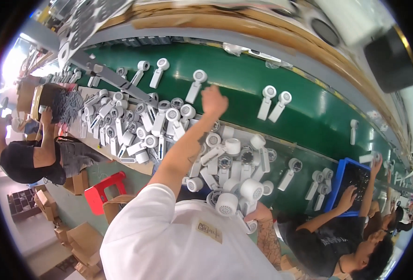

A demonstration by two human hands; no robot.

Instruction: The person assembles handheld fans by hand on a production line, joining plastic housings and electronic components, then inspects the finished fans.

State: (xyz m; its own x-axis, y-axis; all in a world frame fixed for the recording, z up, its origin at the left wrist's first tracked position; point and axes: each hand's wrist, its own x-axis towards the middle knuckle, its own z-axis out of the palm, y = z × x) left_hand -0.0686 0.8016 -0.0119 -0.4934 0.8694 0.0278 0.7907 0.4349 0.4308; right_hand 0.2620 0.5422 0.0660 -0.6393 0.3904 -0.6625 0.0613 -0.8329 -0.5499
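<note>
Closest to me, on the near side of the green belt, is a white shirt. In front of its chest, short of the belt, I see my right hand, its grip closed on a bunch of white fans; they are handheld, with round heads, and they hide most of its fingertips. A heap of similar fans lies just beyond that, along the belt's near edge. A larger pile of fans crowds the same edge farther left, on a brown-topped table. Well back from the belt, on its near side, I make out a red stool.

My left hand reaches out over the belt, knuckles up and fingers bent. I cannot tell how wide its grip is or whether it has hold of anything. Just left of it, a single white fan lies on the belt; two more fans lie on the belt to the right.

At the belt's near side, far right, a co-worker in a dark shirt has one hand over a blue tray. Far left, also on the near side, is another person in black. A brown-edged shelf runs along the belt's far side.
</note>
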